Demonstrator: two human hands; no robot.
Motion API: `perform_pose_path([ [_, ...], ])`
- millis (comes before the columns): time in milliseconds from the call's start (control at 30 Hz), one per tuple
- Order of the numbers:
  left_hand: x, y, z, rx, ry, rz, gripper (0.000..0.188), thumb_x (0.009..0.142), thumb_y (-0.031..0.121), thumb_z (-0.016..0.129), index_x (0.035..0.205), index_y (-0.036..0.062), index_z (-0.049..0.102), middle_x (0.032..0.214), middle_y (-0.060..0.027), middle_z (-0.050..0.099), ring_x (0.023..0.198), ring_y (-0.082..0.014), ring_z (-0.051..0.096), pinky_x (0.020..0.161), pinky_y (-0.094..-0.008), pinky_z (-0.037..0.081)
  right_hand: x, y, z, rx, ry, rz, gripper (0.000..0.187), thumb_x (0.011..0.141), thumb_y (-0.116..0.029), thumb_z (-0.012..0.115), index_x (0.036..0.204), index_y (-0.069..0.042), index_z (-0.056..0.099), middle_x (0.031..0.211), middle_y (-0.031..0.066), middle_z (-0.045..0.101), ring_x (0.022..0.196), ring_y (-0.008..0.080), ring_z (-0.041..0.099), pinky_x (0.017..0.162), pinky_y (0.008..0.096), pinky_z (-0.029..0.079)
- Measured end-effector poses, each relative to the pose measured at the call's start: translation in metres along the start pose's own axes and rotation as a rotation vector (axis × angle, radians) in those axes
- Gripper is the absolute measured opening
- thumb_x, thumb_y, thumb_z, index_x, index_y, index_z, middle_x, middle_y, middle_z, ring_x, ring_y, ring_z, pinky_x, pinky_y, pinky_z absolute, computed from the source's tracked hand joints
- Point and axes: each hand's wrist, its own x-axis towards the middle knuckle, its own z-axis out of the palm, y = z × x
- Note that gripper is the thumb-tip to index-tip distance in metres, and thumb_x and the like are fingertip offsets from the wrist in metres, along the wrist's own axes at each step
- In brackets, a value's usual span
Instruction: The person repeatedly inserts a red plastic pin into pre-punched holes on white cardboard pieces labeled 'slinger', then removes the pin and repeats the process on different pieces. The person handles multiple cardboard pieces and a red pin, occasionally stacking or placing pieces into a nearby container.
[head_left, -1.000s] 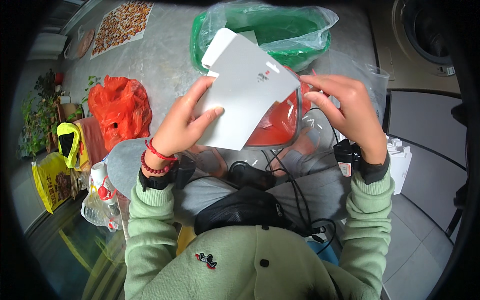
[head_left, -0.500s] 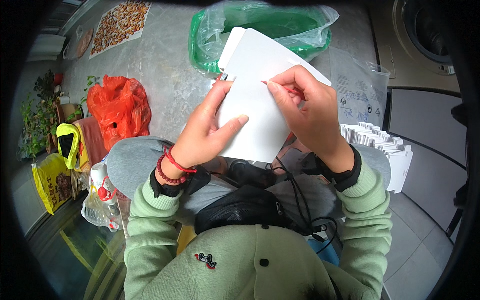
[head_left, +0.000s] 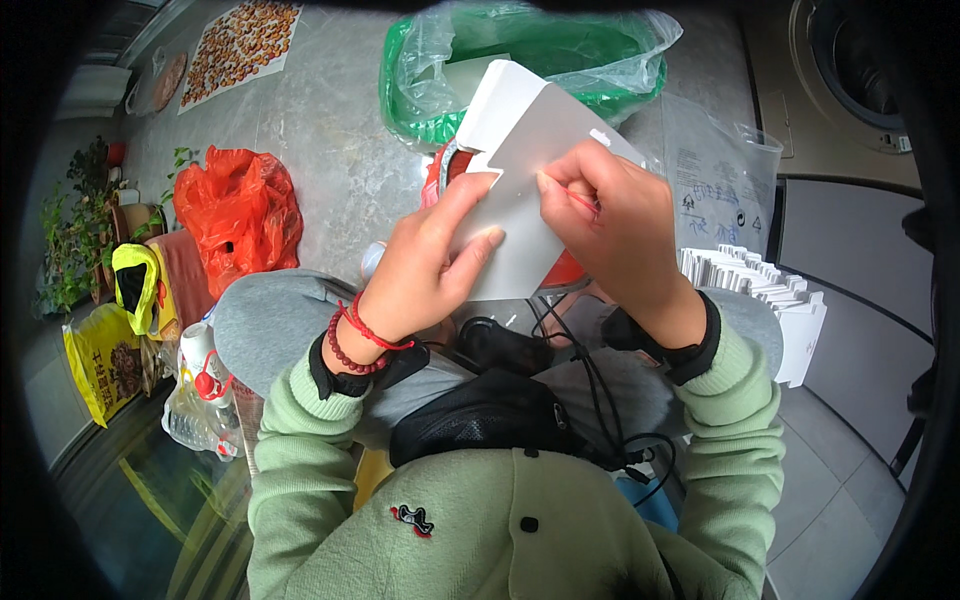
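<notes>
A white die-cut card [head_left: 515, 235], with a folded flap at its far end, is held tilted in front of me. My left hand [head_left: 425, 260] is closed on its left edge, the thumb lying on top. My right hand [head_left: 625, 225] is pinched around a thin red stick-like tool [head_left: 583, 201], its fingertips against the card's face. The tool's tip is hidden by the fingers. Beneath the card, part of a red round object [head_left: 457, 165] with a grey rim shows; the card covers most of it.
Beyond the card stands a green basket [head_left: 398, 95] lined with clear plastic. A red plastic bag [head_left: 238, 220] sits to the left. Stacked white card pieces [head_left: 760, 290] stand at the right, beside a clear printed bag [head_left: 715, 175]. Black cables [head_left: 590, 380] hang over my lap.
The card has tilted and shifted, uncovering more of the red object beneath. My left hand has moved slightly right. The red tool's tip, visible earlier, is now hidden at my right fingertips.
</notes>
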Motion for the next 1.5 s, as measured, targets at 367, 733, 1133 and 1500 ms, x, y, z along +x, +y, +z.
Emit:
perform_pose_path([
  [367,0.003,0.002,0.002,-0.247,0.055,-0.047,0.038,0.085,0.009,0.061,0.118,0.0039,0.044,0.095,-0.0111,0.059,0.087,-0.0178,0.060,0.073,-0.0299,0.047,-0.003,0.002,0.007,0.138,0.025,-0.086,0.012,0.069,-0.004,0.068,0.070,-0.007,0.056,0.055,-0.0006,0.055,0.067,0.0184,0.052,0.060,0.0301,0.041],
  [733,0.000,0.004,0.003,-0.135,0.025,-0.048,0.038,0.084,0.010,0.061,0.118,0.0037,0.044,0.094,-0.0133,0.060,0.082,-0.0232,0.061,0.069,-0.0316,0.047,-0.006,0.000,0.011,0.053,0.029,-0.099,0.011,0.069,-0.002,0.068,0.071,-0.006,0.058,0.063,0.0016,0.053,0.064,0.0169,0.051,0.058,0.0283,0.043],
  [1133,0.003,-0.002,0.006,-0.588,0.120,-0.200,0.048,0.084,0.002,0.062,0.127,-0.0024,0.042,0.117,-0.0076,0.054,0.110,-0.0140,0.049,0.095,-0.0283,0.039,-0.007,-0.001,-0.002,0.086,0.046,-0.080,0.010,0.069,0.003,0.067,0.072,-0.002,0.058,0.078,0.0082,0.058,0.062,0.0147,0.054,0.056,0.0250,0.043],
  [1500,0.005,-0.002,-0.001,-0.736,0.099,-0.212,0.052,0.085,0.004,0.063,0.132,-0.0024,0.041,0.119,-0.0084,0.055,0.110,-0.0136,0.050,0.094,-0.0291,0.041,0.003,0.002,-0.034,-0.150,0.088,-0.070,0.010,0.067,-0.003,0.069,0.068,-0.005,0.059,0.055,0.0017,0.052,0.063,0.0173,0.053,0.051,0.0278,0.042],
])
